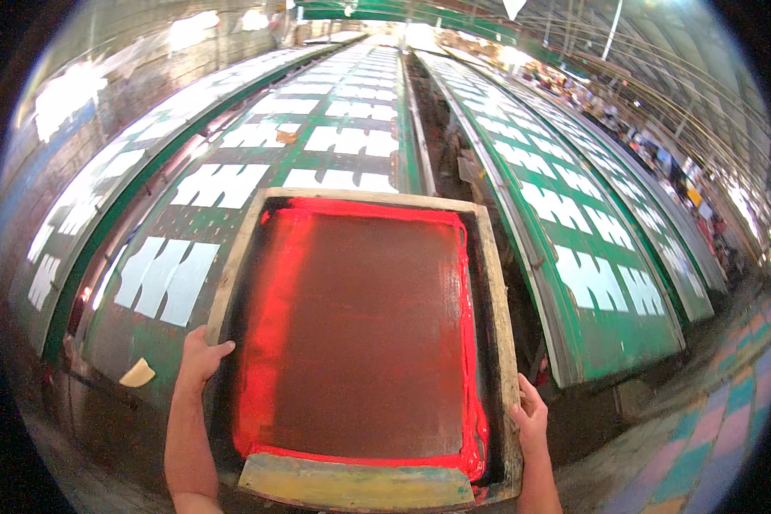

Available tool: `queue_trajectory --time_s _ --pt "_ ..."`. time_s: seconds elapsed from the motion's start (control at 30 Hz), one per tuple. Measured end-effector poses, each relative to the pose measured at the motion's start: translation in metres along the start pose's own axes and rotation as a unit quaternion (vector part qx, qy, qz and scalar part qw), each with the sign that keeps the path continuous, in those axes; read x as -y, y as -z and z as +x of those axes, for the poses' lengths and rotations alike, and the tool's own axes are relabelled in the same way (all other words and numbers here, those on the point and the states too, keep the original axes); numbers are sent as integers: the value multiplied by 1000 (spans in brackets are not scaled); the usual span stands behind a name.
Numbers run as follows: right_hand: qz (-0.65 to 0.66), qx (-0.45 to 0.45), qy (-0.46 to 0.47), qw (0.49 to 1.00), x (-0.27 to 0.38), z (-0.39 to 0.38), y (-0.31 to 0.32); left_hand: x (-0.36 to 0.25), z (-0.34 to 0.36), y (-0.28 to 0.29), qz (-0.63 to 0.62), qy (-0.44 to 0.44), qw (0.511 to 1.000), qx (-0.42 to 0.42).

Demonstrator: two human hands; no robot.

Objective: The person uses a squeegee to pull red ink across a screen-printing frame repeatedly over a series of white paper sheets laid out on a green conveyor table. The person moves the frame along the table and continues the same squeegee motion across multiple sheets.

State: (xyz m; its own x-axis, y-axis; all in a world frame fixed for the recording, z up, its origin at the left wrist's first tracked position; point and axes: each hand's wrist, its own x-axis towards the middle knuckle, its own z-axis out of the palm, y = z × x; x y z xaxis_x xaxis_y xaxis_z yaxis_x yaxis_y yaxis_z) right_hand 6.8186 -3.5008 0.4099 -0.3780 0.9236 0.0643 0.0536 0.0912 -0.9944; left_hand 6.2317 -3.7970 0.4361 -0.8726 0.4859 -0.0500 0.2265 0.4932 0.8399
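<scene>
Between my two hands is a screen-printing frame [503, 343], a wooden rectangle with a dark brownish mesh. Bright red ink [270, 343] lies in a broad band down the mesh's left side, with thinner streaks along the other edges. My left hand [201, 355] grips the left rail, thumb over the top. Around the right rail my right hand [529, 415] is closed, its far side partly hidden by the wood. A wide, worn yellowish squeegee blade [355, 484] rests across the frame's near end, touched by neither hand.
Under and beyond the frame runs a long green printing table [291, 163] with rows of white cut pieces [167, 278]. A second table [608, 334] stands right, across a narrow dark gap. A cream scrap [137, 373] lies near left. Patterned floor [711, 445] shows at lower right.
</scene>
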Motion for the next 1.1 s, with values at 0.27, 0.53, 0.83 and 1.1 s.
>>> queue_trajectory --time_s 0.27,0.53,0.83,1.1 --pt "37 104 -2 994 -44 107 109 -63 -128 -72 32 94 991 -86" --pt "95 297 -32 950 -39 194 111 -64 -297 -77 10 192 953 -233" --pt "48 542 -53 838 -18 214 -51 9 -487 -47 64 312 866 -385" --pt "42 647 -80 757 2 207 -164 53 -575 -51 38 377 800 -465"
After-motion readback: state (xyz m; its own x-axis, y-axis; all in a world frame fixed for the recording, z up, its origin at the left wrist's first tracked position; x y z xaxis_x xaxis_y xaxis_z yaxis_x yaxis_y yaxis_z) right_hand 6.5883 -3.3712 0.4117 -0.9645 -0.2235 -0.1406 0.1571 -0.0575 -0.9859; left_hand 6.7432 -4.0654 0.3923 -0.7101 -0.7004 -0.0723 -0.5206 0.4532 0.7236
